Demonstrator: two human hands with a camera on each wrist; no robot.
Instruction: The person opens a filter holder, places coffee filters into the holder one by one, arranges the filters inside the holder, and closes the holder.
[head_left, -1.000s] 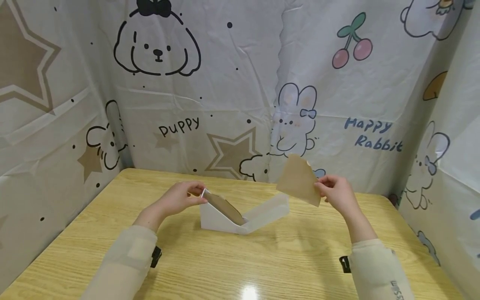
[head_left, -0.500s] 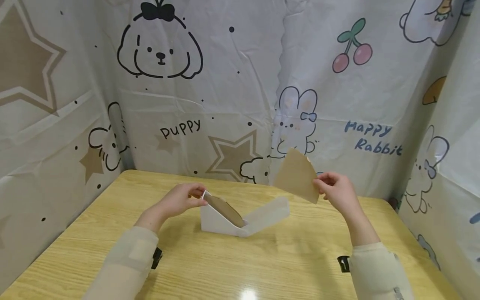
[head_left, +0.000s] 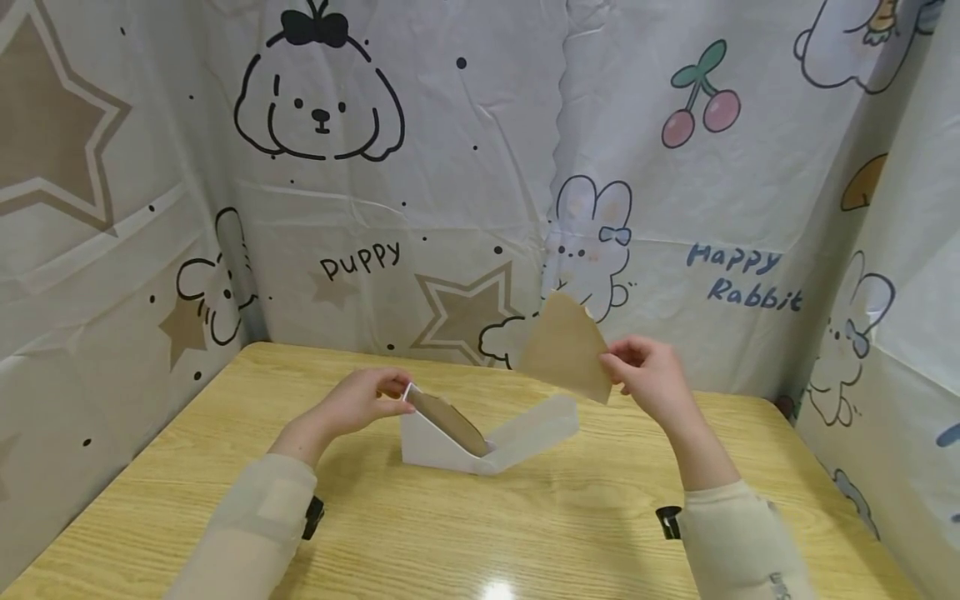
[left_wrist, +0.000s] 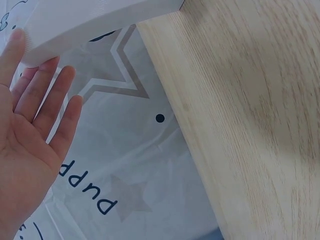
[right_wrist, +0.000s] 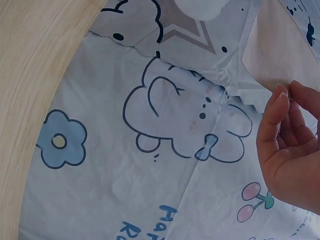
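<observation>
A white box [head_left: 435, 443] stands on the table with its lid [head_left: 538, 427] tipped back to the right. Inside lie brown paper coffee filters [head_left: 452, 419]; how many cannot be told. My left hand [head_left: 358, 402] pinches the tall left end of the box between thumb and fingers. Raised above the lid is a single fan-shaped brown coffee filter [head_left: 564, 347], its right edge pinched between the thumb and fingers of my right hand [head_left: 651, 377]. In the right wrist view the same filter [right_wrist: 277, 47] shows above the fingertips.
The wooden table [head_left: 420, 533] extends around the box on all sides. Behind and beside it hangs a pale printed cloth [head_left: 450, 183] with cartoon animals, stars and lettering. Dark wrist mounts [head_left: 313, 517] sit by the sleeves.
My right hand has moved to the left with the coffee filter, bringing it closer above the lid. My left hand and the box have stayed in place.
</observation>
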